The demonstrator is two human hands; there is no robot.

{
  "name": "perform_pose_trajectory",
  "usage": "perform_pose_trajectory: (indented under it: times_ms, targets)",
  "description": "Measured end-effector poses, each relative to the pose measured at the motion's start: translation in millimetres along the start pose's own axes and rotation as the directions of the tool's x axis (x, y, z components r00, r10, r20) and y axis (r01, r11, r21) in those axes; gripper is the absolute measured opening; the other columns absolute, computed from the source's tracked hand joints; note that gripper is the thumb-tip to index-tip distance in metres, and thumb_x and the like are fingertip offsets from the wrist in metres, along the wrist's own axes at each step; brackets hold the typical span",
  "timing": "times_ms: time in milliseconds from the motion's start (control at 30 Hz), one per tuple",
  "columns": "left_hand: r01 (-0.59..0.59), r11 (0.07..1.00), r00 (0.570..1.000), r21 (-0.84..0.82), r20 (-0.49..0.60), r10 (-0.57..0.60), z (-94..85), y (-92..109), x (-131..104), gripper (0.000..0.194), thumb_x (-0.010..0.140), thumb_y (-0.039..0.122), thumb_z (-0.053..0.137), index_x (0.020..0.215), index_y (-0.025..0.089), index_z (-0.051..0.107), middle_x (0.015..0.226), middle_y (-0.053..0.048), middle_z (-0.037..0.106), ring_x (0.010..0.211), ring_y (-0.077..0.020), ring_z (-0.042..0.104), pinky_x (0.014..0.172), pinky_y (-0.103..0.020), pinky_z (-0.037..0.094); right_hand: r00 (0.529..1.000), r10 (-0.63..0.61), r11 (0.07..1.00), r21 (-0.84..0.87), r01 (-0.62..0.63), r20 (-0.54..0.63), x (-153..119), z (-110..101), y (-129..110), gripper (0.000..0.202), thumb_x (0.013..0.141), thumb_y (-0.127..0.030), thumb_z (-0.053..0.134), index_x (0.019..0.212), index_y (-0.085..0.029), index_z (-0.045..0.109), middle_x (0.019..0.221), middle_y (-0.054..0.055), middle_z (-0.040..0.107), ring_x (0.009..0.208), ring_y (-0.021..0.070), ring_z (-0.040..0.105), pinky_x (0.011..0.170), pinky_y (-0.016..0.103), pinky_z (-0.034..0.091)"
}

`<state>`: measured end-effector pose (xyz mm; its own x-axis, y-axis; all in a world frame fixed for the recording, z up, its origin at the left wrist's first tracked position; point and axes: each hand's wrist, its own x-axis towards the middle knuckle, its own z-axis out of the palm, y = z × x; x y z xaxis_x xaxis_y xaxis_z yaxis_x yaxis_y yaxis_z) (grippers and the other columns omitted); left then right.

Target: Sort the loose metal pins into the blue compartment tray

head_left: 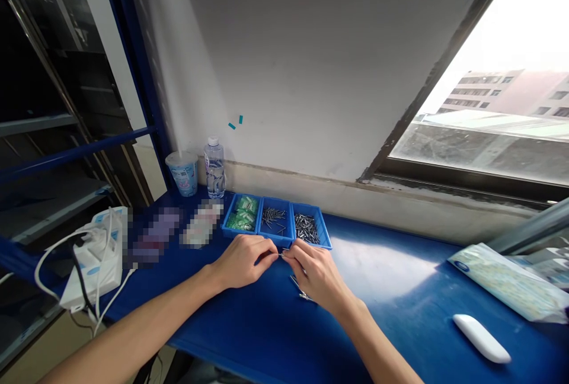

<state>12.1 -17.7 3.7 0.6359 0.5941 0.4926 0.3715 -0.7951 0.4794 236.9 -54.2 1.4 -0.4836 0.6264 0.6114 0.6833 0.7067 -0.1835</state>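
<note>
My left hand (246,261) and my right hand (317,274) meet fingertip to fingertip just in front of the blue bins. Both are closed in a pinch on a small, thin metal pin (281,255); its exact shape is too small to make out. Under my right hand, a few slender metal pieces (302,290) lie on the blue tabletop, partly hidden by the fingers. Behind the hands, the middle bin (262,230) contains loose dark thin pins (273,216). The right bin (328,240) is filled with short silvery metal parts (306,227).
The left bin (226,224) holds green-and-clear plastic packets (244,212). A cup (184,173) and a water bottle (214,170) stand by the wall. A power strip (95,259) with cables lies left. Rightward are a white oblong case (481,338) and a soft pack (507,280).
</note>
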Motion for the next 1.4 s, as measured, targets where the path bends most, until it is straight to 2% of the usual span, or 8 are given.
perform_pose_trajectory:
  times_ms: [200, 300, 367, 467, 633, 800, 1000, 1400]
  targets:
    - [0.014, 0.994, 0.990, -0.107, -0.138, -0.029, -6.3, -1, -2, 0.022, 0.107, 0.025, 0.051, 0.089, 0.019, 0.061, 0.074, 0.000, 0.064, 0.065, -0.0132, 0.058, 0.064, -0.025, 0.041, 0.963, -0.107, 0.992, -0.086, 0.088, -0.246, 0, -24, 13, 0.024, 0.107, -0.009, 0.043, 0.095, -0.020, 0.061, 0.083, 0.001, 0.065, 0.065, 0.0106, 0.059, 0.060, 0.021, 0.043]
    - [0.076, 0.983, 0.985, -0.168, -0.141, -0.100, -8.4, -3, -3, 0.021, 0.108, 0.029, 0.050, 0.091, 0.019, 0.061, 0.065, 0.004, 0.058, 0.055, -0.0114, 0.051, 0.058, -0.023, 0.037, 0.802, -0.008, 0.990, -0.115, -0.077, -0.597, -3, -32, 20, 0.011, 0.105, -0.016, 0.054, 0.098, -0.021, 0.061, 0.087, 0.002, 0.067, 0.061, 0.0109, 0.057, 0.055, 0.022, 0.042]
    - [0.100, 0.983, 0.989, -0.153, -0.091, -0.115, -5.7, -4, -3, 0.020, 0.107, 0.030, 0.052, 0.096, 0.020, 0.064, 0.061, 0.005, 0.057, 0.053, -0.0114, 0.051, 0.057, -0.023, 0.036, 0.755, 0.134, 0.955, -0.121, -0.272, -0.642, -3, -36, 25, 0.014, 0.106, -0.026, 0.055, 0.097, -0.021, 0.063, 0.083, 0.002, 0.064, 0.059, 0.0126, 0.055, 0.054, 0.024, 0.040]
    - [0.122, 0.991, 0.992, -0.061, 0.026, -0.121, 2.9, -4, -3, 0.019, 0.106, 0.031, 0.054, 0.107, 0.021, 0.070, 0.056, 0.006, 0.055, 0.049, -0.0124, 0.053, 0.057, -0.023, 0.036, 0.802, 0.349, 0.857, -0.180, -0.482, -0.484, -2, -39, 33, 0.029, 0.108, -0.040, 0.049, 0.096, -0.020, 0.067, 0.087, 0.005, 0.068, 0.060, 0.0143, 0.057, 0.057, 0.026, 0.038]
    - [0.185, 0.981, 0.965, 0.053, 0.181, -0.192, 11.8, -5, -1, 0.032, 0.106, 0.032, 0.054, 0.135, 0.026, 0.067, 0.055, 0.007, 0.057, 0.048, -0.0143, 0.056, 0.056, -0.023, 0.036, 0.911, 0.411, 0.896, -0.176, -0.409, -0.025, -2, -38, 35, 0.033, 0.107, -0.037, 0.047, 0.094, -0.021, 0.072, 0.079, 0.004, 0.075, 0.062, 0.0170, 0.064, 0.063, 0.027, 0.039]
    - [0.231, 0.962, 0.939, 0.145, 0.226, -0.259, 13.3, -3, 0, 0.043, 0.105, 0.031, 0.053, 0.148, 0.029, 0.060, 0.056, 0.007, 0.061, 0.053, -0.0162, 0.064, 0.059, -0.023, 0.040, 0.765, 0.473, 0.880, -0.275, -0.387, 0.436, 3, -34, 19, 0.031, 0.101, -0.018, 0.052, 0.082, -0.024, 0.075, 0.071, 0.003, 0.074, 0.064, 0.0179, 0.068, 0.058, 0.027, 0.031]
    - [0.221, 0.950, 0.919, 0.221, 0.278, -0.278, 13.8, 2, 1, 0.051, 0.104, 0.032, 0.053, 0.155, 0.027, 0.054, 0.053, 0.007, 0.061, 0.055, -0.0194, 0.068, 0.062, -0.025, 0.044, 0.666, 0.565, 0.823, -0.384, -0.417, 0.487, -2, -32, 23, 0.027, 0.100, -0.016, 0.053, 0.106, -0.024, 0.079, 0.088, 0.008, 0.079, 0.079, 0.0237, 0.075, 0.058, 0.027, 0.036]
    - [0.199, 0.933, 0.910, 0.299, 0.297, -0.289, 14.7, 5, 3, 0.051, 0.105, 0.036, 0.055, 0.156, 0.026, 0.053, 0.063, 0.001, 0.072, 0.067, -0.0249, 0.075, 0.069, -0.028, 0.052, 0.652, 0.544, 0.839, -0.327, -0.435, 0.527, -1, -31, 20, 0.029, 0.101, -0.022, 0.058, 0.124, -0.023, 0.076, 0.102, 0.009, 0.081, 0.093, 0.0260, 0.076, 0.070, 0.028, 0.048]
